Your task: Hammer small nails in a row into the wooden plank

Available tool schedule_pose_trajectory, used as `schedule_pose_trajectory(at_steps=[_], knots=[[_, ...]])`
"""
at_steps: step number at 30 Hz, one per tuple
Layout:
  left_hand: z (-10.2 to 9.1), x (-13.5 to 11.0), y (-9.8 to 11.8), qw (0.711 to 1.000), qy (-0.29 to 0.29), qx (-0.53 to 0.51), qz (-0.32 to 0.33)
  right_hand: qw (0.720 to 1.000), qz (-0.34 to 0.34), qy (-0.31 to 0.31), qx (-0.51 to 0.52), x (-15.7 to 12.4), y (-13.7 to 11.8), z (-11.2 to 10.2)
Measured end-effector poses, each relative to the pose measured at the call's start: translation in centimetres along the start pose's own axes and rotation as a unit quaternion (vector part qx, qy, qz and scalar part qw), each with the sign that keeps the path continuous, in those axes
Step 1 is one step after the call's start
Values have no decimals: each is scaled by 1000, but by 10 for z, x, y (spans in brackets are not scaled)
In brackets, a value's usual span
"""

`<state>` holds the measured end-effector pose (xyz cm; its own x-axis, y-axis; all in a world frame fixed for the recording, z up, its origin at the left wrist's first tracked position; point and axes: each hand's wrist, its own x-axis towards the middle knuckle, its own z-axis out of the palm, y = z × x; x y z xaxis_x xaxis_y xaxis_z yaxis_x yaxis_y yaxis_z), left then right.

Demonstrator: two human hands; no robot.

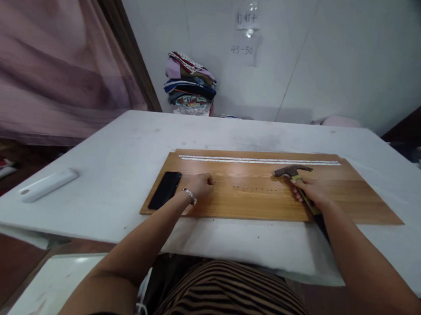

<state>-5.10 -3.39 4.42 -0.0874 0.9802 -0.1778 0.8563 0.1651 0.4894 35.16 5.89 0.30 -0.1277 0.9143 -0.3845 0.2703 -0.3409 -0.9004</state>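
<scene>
A wooden board (264, 206) lies flat in front of me. My right hand (311, 193) is wrapped round the handle of a claw hammer (291, 170), whose metal head is held over the board's right half. My left hand (199, 187), with a bracelet at the wrist, is closed in a pinch low over the board's left part; what its fingertips hold, if anything, is too small to make out. Between my hands runs a row of several small dark nails (253, 188). Two long white strips with faint markings (260, 161) stretch along the far side of the board.
A black phone (164, 190) rests on the board's left end. The white table (126, 138) carries a white, rounded, long object (48, 184) at far left. Folded cloths (191, 82) are stacked behind the table, against a wall with paper notes (243, 50). A pink curtain (59, 58) hangs at left.
</scene>
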Motion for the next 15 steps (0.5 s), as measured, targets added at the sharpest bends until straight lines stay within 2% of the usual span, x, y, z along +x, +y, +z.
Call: schedule_pose_trajectory(at_steps=[4,9,12,15], knots=[[4,0,3,992,3,-122,-8,1000,-1,-7,0,0,1,-1],[8,-2,8,958,-38,-279,-55,1000,-1,-8,5,-1,-1,0],[10,3,17,955,-39,-288,-56,1000,3,-5,8,-2,-3,1],[16,15,31,962,-45,-269,-27,1000,2,-4,18,-2,-4,3]])
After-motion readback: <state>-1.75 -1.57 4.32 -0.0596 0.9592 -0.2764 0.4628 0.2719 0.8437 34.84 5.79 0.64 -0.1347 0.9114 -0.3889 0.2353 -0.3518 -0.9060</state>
